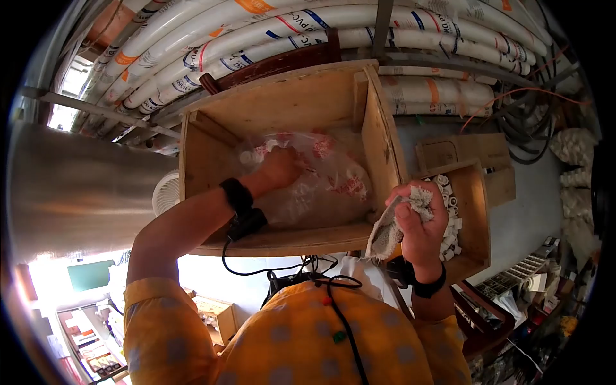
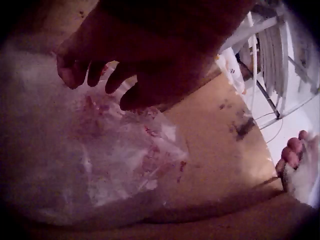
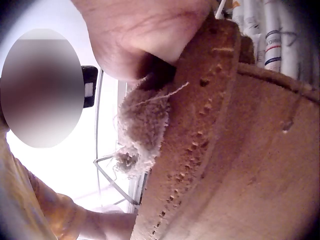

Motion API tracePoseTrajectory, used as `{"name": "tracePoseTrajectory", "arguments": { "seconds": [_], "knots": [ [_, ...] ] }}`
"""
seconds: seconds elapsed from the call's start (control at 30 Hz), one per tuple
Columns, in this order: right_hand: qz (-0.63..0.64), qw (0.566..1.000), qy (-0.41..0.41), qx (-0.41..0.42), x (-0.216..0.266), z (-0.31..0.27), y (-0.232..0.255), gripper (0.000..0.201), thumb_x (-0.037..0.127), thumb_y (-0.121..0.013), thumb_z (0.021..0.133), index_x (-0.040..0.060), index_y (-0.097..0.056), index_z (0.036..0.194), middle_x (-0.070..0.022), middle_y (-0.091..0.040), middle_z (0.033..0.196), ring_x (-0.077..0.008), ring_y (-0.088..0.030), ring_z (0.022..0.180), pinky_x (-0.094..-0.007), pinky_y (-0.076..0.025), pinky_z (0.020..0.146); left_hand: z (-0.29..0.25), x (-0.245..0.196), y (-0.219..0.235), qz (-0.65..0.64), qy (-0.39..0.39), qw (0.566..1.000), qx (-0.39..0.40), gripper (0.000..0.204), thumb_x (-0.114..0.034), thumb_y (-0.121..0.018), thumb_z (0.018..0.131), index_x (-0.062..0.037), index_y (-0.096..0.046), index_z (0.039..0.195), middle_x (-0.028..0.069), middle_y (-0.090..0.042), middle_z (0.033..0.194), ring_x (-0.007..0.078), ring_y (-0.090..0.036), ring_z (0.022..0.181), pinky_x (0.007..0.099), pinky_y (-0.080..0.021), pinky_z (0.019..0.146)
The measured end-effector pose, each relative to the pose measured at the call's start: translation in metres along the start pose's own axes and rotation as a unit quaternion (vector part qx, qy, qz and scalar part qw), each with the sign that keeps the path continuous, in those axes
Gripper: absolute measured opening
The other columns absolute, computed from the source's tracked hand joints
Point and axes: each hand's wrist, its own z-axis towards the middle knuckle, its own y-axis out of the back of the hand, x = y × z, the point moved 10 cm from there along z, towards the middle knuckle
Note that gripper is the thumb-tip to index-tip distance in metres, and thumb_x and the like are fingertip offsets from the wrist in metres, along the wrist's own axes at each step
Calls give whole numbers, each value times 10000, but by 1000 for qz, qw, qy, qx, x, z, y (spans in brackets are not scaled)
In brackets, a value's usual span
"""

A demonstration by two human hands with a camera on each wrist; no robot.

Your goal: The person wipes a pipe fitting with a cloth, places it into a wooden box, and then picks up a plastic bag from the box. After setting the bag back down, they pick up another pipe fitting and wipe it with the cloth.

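A clear plastic bag (image 1: 301,192) with red print lies crumpled in a large wooden box (image 1: 282,102). My left hand (image 1: 280,168) is down inside the box, over the bag's far part. Its bent fingers reach the plastic in the left wrist view; whether they pinch it I cannot tell. Small white pieces (image 1: 247,157) show beside that hand. My right hand (image 1: 420,224) grips a frayed, greyish terry cloth (image 1: 387,234) just outside the box's right wall. In the right wrist view the bunched cloth (image 3: 142,125) hangs below the hand, next to the wooden edge.
A smaller wooden box (image 1: 473,212) with several white fittings (image 1: 452,208) stands to the right, a flattened cardboard box (image 1: 465,151) behind it. White PVC pipes (image 1: 282,54) are stacked beyond the large box. A dark cable hangs from my left wrist (image 1: 239,196).
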Motion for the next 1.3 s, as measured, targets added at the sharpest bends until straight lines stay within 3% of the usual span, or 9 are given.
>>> {"name": "tracePoseTrajectory", "arguments": {
  "seconds": [0.17,0.33,0.53,0.63,0.73,0.83,0.93,1.07,1.3],
  "knots": [
    [-19,1000,-15,9,-1,-1,0,233,105,-608,861,3,-492,1036,-65,-613,875,-79,-523,723,-220,-433,663,7,28,-54,-14,-35,989,141,388,-284,-568,766,-4,-606,1032,222,-595,1058,377,-576,969,422,-450,846],
    [-10,1000,1,-2,2,1,0,232,124,-604,864,4,-500,1033,-59,-614,867,-61,-498,682,-211,-418,631,0,2,-52,-35,14,991,131,379,-323,-523,801,-44,-626,1035,196,-590,1115,355,-562,1024,431,-428,876],
    [-11,1000,9,4,4,2,0,218,130,-604,868,12,-503,1023,-51,-611,861,-51,-487,668,-202,-405,609,-10,8,-97,200,-9,934,297,372,-313,-442,853,-36,-639,1003,189,-605,1100,351,-574,1001,429,-431,859],
    [-2,1000,4,0,4,2,0,217,139,-607,871,15,-503,1014,-51,-610,858,-51,-485,670,-204,-405,610,-19,-30,-102,164,-227,917,284,295,-247,-500,831,23,-614,861,208,-627,891,343,-600,833,419,-461,775],
    [-2,1000,11,-6,2,3,0,212,138,-608,871,16,-500,1008,-51,-609,861,-53,-488,682,-206,-410,623,-24,-54,-80,-48,-208,930,299,244,-188,-487,824,37,-581,848,213,-607,825,282,-557,727,410,-446,706],
    [-25,999,25,6,4,3,-1,212,126,-609,869,16,-494,1010,-51,-607,871,-57,-497,701,-208,-417,641,-21,-53,-108,-116,-220,906,343,247,-164,-478,824,35,-593,914,226,-611,923,369,-576,832,431,-441,761],
    [-18,1000,4,8,3,2,1,219,109,-612,864,15,-488,1018,-51,-605,881,-61,-506,714,-208,-422,654,-23,-51,-141,-169,-151,884,409,251,-109,-520,786,17,-557,1000,230,-597,878,397,-567,823,430,-447,767],
    [-7,1000,11,2,3,2,1,235,93,-618,856,13,-480,1030,-50,-604,884,-61,-508,713,-207,-426,656,-4,-90,-112,-58,-312,929,190,409,-40,-525,785,13,-473,1187,223,-535,1117,350,-514,1017,409,-407,889],
    [-21,1000,19,-2,5,2,1,244,51,-632,824,0,-499,1022,-53,-615,855,-81,-553,722,-221,-455,657,-1,-112,-86,-24,-430,901,-45,385,-62,-512,824,-26,-483,1206,218,-441,1259,407,-393,1190,467,-311,1002]
  ]
}}
